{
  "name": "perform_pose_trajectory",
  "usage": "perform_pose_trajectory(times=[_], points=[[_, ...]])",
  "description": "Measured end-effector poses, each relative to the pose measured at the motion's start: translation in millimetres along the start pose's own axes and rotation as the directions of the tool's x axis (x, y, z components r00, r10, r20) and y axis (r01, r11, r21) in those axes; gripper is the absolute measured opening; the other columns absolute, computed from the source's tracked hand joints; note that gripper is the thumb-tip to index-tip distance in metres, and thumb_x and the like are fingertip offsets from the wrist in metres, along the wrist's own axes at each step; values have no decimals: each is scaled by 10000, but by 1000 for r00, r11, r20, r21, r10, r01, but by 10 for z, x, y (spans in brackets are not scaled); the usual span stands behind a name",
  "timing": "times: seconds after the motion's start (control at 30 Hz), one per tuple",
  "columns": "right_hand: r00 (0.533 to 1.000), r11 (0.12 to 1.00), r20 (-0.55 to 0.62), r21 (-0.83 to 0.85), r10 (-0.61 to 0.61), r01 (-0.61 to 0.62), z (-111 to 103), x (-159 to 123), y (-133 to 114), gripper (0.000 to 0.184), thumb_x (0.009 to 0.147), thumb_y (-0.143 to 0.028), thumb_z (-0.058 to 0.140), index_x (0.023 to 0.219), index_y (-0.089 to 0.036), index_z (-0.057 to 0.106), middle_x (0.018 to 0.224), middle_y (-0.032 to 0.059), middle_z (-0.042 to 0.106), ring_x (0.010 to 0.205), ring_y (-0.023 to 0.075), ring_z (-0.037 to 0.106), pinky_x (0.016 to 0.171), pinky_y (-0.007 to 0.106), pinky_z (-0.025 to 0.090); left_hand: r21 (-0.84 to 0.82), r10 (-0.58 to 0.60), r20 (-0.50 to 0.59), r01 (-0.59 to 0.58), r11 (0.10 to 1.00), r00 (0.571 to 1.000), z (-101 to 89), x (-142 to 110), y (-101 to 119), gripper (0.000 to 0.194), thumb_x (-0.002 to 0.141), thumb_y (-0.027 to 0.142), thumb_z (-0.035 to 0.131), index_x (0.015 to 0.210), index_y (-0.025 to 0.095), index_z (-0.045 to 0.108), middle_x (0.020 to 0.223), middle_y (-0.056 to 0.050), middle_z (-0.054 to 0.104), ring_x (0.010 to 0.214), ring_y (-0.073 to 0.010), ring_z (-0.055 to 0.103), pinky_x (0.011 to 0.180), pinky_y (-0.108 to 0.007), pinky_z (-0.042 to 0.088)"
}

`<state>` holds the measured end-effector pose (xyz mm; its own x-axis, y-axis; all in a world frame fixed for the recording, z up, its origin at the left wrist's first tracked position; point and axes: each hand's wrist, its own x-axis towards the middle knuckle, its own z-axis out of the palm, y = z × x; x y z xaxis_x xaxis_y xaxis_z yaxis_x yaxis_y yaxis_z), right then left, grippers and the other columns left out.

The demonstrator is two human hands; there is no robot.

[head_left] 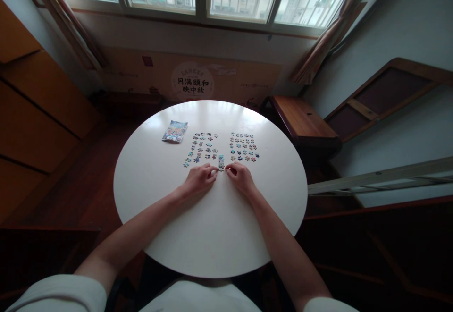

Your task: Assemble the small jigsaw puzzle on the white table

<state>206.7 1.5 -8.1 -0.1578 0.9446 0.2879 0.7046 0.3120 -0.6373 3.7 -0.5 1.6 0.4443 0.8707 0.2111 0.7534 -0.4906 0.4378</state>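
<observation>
A narrow upright strip of joined jigsaw pieces (221, 161) lies on the white round table (208, 227). At its lower end, my left hand (202, 178) has thumb and fingers curled together against the left side. From the right, my right hand (241, 177) meets the same end with thumb and forefinger bent in a pinch. The fingertips hide small parts of the strip's edges. Loose jigsaw pieces (208, 150) are spread beyond my left hand. More loose pieces (244, 147) lie in rows beyond my right hand.
A folded picture sheet or packet (174, 131) lies at the table's far left. Behind the table, a printed board (226, 73) leans under the window. A wooden stool or small cabinet (300, 118) stands at the right, with a metal rail (382, 177) nearer.
</observation>
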Motion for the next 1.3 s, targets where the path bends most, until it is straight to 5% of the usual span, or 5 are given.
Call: perform_pose_trajectory(times=[0.93, 1.3], points=[[998, 996, 15, 68, 60, -61, 2, 188, -27, 133, 833, -227, 575, 855, -191, 701, 767, 21, 662, 634, 131, 582, 664, 259, 452, -46, -16, 5, 16, 999, 1000, -6, 17, -12, 266, 902, 305, 495, 1033, 254, 720, 802, -3, 652, 645, -119, 559, 637, -235, 371], [996, 980, 58, -190, 69, -57, 158, 550, -179, 140, 835, -299, 646, 885, -202, 733, 864, 61, 653, 751, 173, 593, 771, 315, 426, -103, -23, -14, 21, 994, 1000, -5, 29, -45, 212, 868, 273, 538, 952, 231, 728, 770, 4, 664, 651, -121, 562, 648, -235, 384]])
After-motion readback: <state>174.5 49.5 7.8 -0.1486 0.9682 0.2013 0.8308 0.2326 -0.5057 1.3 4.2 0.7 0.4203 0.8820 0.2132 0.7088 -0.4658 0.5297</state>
